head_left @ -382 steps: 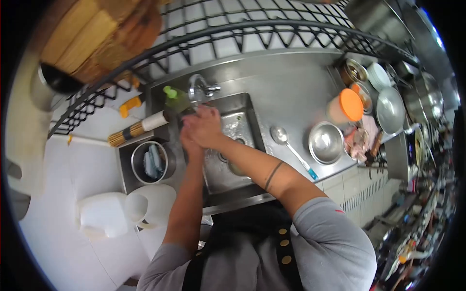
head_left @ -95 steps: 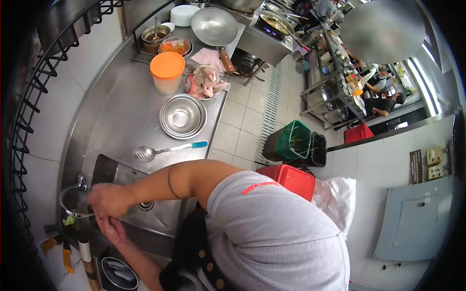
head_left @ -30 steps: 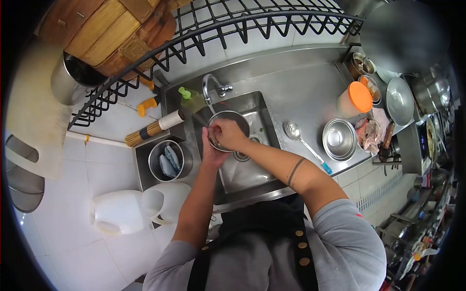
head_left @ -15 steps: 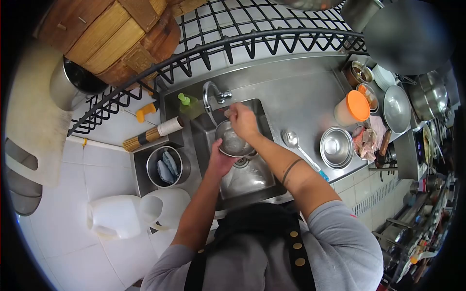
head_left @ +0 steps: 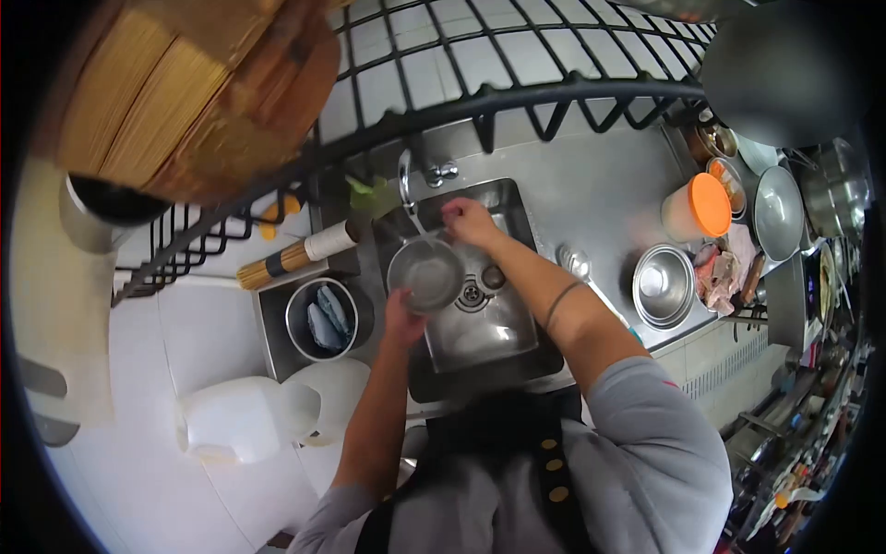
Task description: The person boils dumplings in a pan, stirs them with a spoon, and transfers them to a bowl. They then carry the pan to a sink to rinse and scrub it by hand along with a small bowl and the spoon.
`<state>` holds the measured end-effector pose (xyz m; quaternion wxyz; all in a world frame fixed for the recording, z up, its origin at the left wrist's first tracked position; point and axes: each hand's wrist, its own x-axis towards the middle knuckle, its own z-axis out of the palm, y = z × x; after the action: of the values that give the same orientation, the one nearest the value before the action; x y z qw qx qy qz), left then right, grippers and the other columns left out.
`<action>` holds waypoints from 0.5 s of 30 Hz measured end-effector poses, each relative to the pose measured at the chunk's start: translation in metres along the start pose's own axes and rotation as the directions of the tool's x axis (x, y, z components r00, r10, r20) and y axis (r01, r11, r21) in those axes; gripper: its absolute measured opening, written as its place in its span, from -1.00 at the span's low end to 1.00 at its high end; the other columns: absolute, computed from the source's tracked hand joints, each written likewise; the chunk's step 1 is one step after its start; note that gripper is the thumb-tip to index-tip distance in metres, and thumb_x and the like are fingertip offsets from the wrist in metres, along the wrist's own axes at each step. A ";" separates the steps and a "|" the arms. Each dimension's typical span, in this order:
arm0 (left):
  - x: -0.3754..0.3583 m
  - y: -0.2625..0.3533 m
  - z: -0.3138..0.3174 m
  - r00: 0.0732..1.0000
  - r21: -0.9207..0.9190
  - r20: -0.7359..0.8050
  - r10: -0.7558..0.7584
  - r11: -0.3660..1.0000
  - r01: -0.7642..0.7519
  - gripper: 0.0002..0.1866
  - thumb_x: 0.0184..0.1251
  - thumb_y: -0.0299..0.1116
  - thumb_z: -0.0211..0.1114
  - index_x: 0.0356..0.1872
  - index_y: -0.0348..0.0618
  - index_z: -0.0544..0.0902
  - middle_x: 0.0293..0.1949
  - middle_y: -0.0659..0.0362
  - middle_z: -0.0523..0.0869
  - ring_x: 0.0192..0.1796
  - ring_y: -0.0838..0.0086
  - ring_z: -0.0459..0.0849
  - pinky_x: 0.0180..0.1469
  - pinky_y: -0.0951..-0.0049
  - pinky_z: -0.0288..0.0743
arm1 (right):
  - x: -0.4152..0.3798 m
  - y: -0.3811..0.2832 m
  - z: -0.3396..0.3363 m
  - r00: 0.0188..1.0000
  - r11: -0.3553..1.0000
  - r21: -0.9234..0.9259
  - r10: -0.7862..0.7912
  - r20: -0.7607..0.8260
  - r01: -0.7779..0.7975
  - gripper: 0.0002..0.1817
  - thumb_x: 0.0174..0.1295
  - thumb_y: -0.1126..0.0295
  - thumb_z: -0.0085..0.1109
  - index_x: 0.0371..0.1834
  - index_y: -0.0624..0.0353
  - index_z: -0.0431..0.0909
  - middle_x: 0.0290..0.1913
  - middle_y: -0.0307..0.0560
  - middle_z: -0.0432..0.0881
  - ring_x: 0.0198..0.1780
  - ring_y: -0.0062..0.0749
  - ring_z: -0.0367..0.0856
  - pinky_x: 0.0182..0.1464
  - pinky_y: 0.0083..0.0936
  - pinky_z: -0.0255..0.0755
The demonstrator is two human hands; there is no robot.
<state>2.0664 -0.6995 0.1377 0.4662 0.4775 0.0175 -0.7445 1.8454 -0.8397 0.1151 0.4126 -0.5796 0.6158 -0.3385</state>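
Note:
My left hand [head_left: 404, 319] grips the near rim of a round metal bowl [head_left: 426, 277], which it holds over the sink [head_left: 480, 337]. The bowl's open side faces up and its inside looks wet. A thin stream of water runs from the curved faucet [head_left: 406, 180] toward the bowl's far edge. Just beyond the bowl, to the right of the stream, my right hand [head_left: 469, 223] has its fingers curled closed. Whatever it may hold is hidden. Below the bowl, the drain [head_left: 472, 294] shows in the sink floor, with a small round metal piece [head_left: 493, 277] beside it.
A black wire rack [head_left: 517, 92] crosses overhead, carrying wooden steamers [head_left: 185, 102]. Right on the counter are a ladle [head_left: 574, 263], stacked metal bowls [head_left: 663, 284] and an orange-lidded tub [head_left: 699, 207]. Left stand a bamboo brush [head_left: 277, 265], a metal pot [head_left: 297, 319] and white jugs [head_left: 235, 415].
The bowl has shifted slightly left in my left hand and now sits flatter. My right hand has drawn away from its inside to beyond its rim. The camera view has moved nearer the rack.

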 end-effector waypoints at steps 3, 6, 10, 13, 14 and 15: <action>-0.014 0.000 -0.019 0.999 0.170 -0.040 -0.023 0.985 0.029 -0.52 0.42 -0.30 0.08 0.27 -0.38 0.41 0.20 -0.10 0.58 0.18 0.08 0.63 0.24 0.03 0.54 | 0.016 0.033 0.007 0.982 0.890 -0.455 0.115 0.147 -0.036 -0.63 0.17 0.27 0.16 0.03 0.10 0.66 -0.06 0.19 0.73 0.05 0.07 0.70 0.11 -0.15 0.58; -0.041 -0.014 -0.052 0.991 0.205 -0.114 -0.076 0.974 0.098 -0.53 0.39 -0.37 0.11 0.26 -0.39 0.44 0.16 -0.09 0.61 0.12 0.04 0.68 0.20 -0.01 0.55 | 0.008 0.071 0.030 0.894 0.742 -0.669 0.267 0.361 0.049 -0.54 0.16 0.36 0.21 0.18 0.06 0.61 0.17 0.24 0.61 0.19 0.13 0.62 0.23 -0.09 0.51; -0.101 -0.025 -0.060 0.930 0.938 0.055 0.364 0.301 -0.173 -0.36 0.24 -0.50 0.13 0.41 -0.30 0.31 0.18 -0.20 0.56 0.22 -0.04 0.59 0.27 0.06 0.46 | -0.013 0.049 0.050 0.846 0.727 -0.636 0.149 0.512 0.258 -0.48 0.07 0.50 0.24 0.18 0.35 0.54 0.24 0.40 0.50 0.15 0.09 0.64 0.14 -0.17 0.57; -0.146 -0.040 -0.036 0.739 0.928 0.373 0.561 -0.212 -0.307 -0.29 0.15 -0.54 0.13 0.43 -0.27 0.30 0.18 -0.25 0.52 0.25 -0.13 0.52 0.31 0.10 0.41 | -0.020 0.046 0.075 0.735 0.765 -0.612 0.295 0.610 0.201 -0.52 0.04 0.56 0.26 0.10 0.47 0.57 0.34 0.46 0.38 0.23 0.07 0.59 0.12 -0.18 0.59; -0.152 -0.045 -0.039 0.729 0.929 0.370 0.576 -0.215 -0.301 -0.29 0.15 -0.54 0.13 0.43 -0.27 0.30 0.18 -0.25 0.52 0.25 -0.13 0.52 0.31 0.10 0.41 | -0.029 0.061 0.088 0.720 0.743 -0.624 0.293 0.629 0.242 -0.53 0.04 0.55 0.26 0.10 0.45 0.57 0.34 0.44 0.37 0.25 0.07 0.57 0.14 -0.17 0.59; -0.159 -0.052 -0.043 0.743 0.939 0.344 0.574 -0.201 -0.280 -0.28 0.12 -0.56 0.12 0.43 -0.26 0.30 0.21 -0.26 0.48 0.27 -0.16 0.49 0.33 0.09 0.40 | -0.038 0.076 0.101 0.704 0.721 -0.632 0.291 0.648 0.283 -0.53 0.04 0.54 0.27 0.09 0.43 0.58 0.35 0.43 0.37 0.27 0.07 0.55 0.16 -0.16 0.58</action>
<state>2.0768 -0.5426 0.2082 0.2116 0.7063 -0.6209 -0.2661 1.9028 -0.7881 0.0083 0.3694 -0.7722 0.4889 0.1680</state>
